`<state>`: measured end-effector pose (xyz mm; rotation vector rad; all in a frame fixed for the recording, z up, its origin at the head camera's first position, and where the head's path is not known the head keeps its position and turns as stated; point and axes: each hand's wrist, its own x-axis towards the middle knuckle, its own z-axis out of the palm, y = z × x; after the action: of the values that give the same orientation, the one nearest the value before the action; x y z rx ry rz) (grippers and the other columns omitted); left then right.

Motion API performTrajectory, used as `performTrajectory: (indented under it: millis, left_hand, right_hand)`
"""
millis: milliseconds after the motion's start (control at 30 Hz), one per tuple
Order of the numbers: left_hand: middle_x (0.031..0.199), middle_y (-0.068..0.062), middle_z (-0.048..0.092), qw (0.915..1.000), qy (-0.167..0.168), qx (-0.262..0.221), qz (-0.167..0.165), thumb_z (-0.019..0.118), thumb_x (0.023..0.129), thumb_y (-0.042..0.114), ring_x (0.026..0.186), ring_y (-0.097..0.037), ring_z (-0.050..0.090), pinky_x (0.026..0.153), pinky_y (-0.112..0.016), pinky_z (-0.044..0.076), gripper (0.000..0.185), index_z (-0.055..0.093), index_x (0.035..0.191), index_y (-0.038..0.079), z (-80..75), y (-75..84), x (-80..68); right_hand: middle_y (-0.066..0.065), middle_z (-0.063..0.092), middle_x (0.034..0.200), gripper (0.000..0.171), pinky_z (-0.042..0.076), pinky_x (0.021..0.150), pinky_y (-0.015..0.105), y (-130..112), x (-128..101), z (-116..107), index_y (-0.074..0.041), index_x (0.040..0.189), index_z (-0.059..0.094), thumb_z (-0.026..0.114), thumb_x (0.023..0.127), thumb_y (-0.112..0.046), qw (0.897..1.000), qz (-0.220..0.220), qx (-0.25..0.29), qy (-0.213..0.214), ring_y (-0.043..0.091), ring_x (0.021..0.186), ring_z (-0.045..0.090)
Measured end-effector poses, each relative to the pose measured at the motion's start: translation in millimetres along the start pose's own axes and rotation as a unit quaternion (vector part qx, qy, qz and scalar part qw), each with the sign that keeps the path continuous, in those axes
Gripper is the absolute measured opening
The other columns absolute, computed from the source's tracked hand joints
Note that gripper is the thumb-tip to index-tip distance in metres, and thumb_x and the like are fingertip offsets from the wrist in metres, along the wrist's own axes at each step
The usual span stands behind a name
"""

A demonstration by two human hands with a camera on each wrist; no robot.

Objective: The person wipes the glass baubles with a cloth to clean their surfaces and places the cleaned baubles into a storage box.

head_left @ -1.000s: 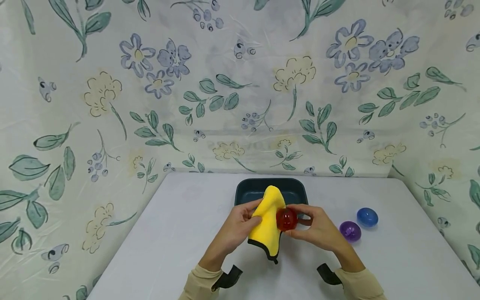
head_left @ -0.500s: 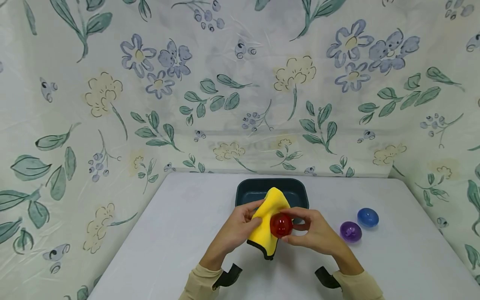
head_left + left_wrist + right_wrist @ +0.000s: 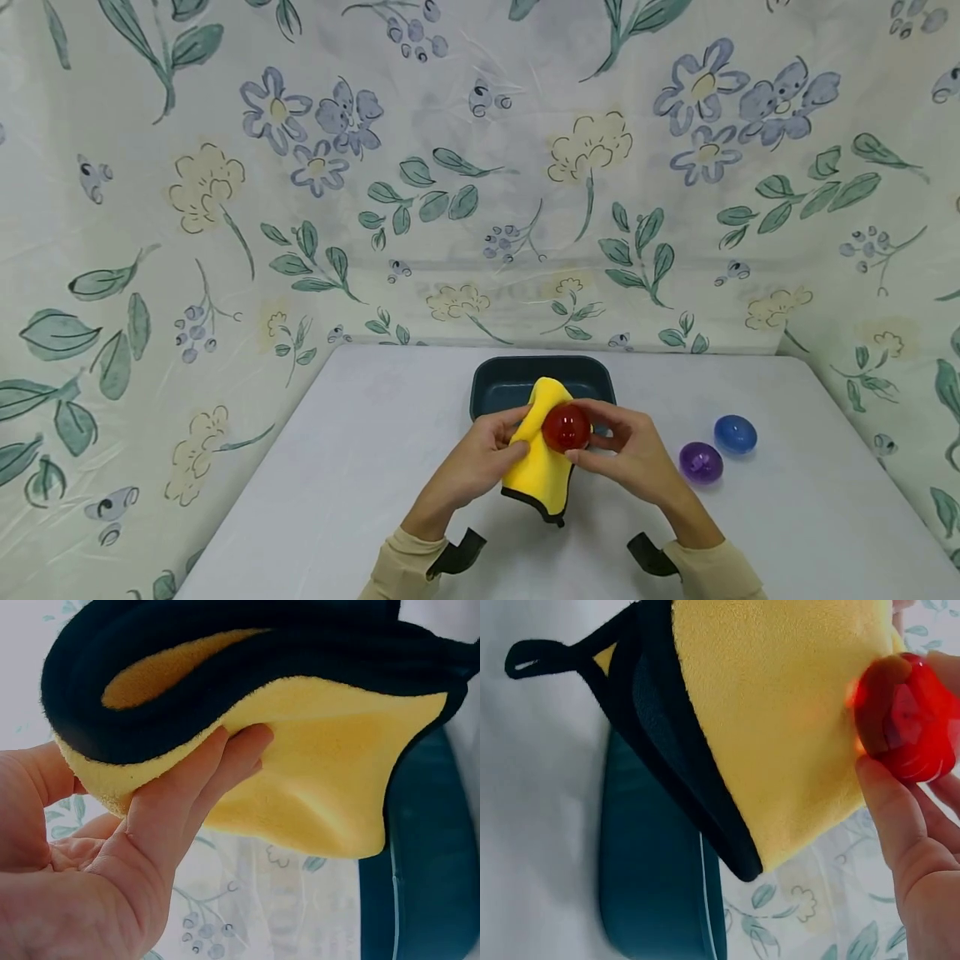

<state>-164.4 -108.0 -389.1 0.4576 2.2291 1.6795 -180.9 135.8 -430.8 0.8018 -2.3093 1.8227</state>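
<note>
My left hand (image 3: 491,446) grips a yellow cloth with a black edge (image 3: 542,471), held above the white table (image 3: 337,483). In the left wrist view the fingers (image 3: 187,795) curl round the folded cloth (image 3: 315,765). My right hand (image 3: 615,446) pinches a red translucent egg (image 3: 566,427) and holds it against the cloth. In the right wrist view the egg (image 3: 904,716) touches the cloth (image 3: 780,712). Just behind both hands sits a dark teal tray (image 3: 510,379).
A purple egg (image 3: 701,462) and a blue egg (image 3: 735,434) lie on the table to the right of my right hand. A floral sheet (image 3: 480,167) covers the wall behind and hangs at both sides of the table.
The red egg has moved from the cloth's right side up and slightly left, onto the cloth's upper part. The cloth has shifted a little in my left hand.
</note>
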Motion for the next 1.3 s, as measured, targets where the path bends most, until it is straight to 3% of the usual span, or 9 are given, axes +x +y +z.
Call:
performTrajectory:
  millis: [600,800,1167,1300]
  left_hand:
    - [0.126,-0.024,0.071,1.0,-0.001,-0.007,0.0,0.055,0.102,0.008,0.095,-0.022,0.073,0.089,-0.039,0.064,0.057,0.041,0.156,-0.001,1.9,4.2,-2.2]
    - [0.124,-0.024,0.071,0.9999,0.016,0.001,0.005,0.056,0.101,0.006,0.094,-0.022,0.073,0.088,-0.04,0.064,0.055,0.044,0.155,-0.001,1.5,7.0,-4.1]
    - [0.128,-0.024,0.069,0.9991,0.039,0.01,0.007,0.056,0.102,0.006,0.095,-0.022,0.071,0.088,-0.041,0.064,0.053,0.045,0.154,0.002,3.1,11.1,-5.8]
    - [0.128,-0.024,0.068,0.9988,0.048,0.009,0.005,0.056,0.102,0.006,0.095,-0.022,0.071,0.088,-0.041,0.064,0.053,0.046,0.154,0.002,3.0,11.4,-5.6]
  right_hand:
    - [0.021,0.066,0.134,0.055,0.062,0.092,0.034,1,2,-9,-0.004,0.134,0.063,0.084,0.084,-0.013,0.999,0.048,-0.004,-0.006,0.039,0.115,0.071]
    - [0.022,0.065,0.136,0.059,0.062,0.092,0.037,2,3,-8,-0.003,0.137,0.062,0.085,0.084,-0.017,0.998,0.054,-0.019,-0.013,0.04,0.116,0.072]
    - [0.012,0.071,0.129,0.058,0.061,0.095,0.034,2,2,-8,-0.007,0.134,0.066,0.087,0.082,-0.021,0.996,0.048,-0.069,-0.017,0.024,0.107,0.07]
    - [0.016,0.07,0.132,0.06,0.061,0.097,0.033,1,2,-10,-0.004,0.136,0.065,0.087,0.082,-0.019,0.996,0.057,-0.063,-0.027,0.027,0.11,0.069]
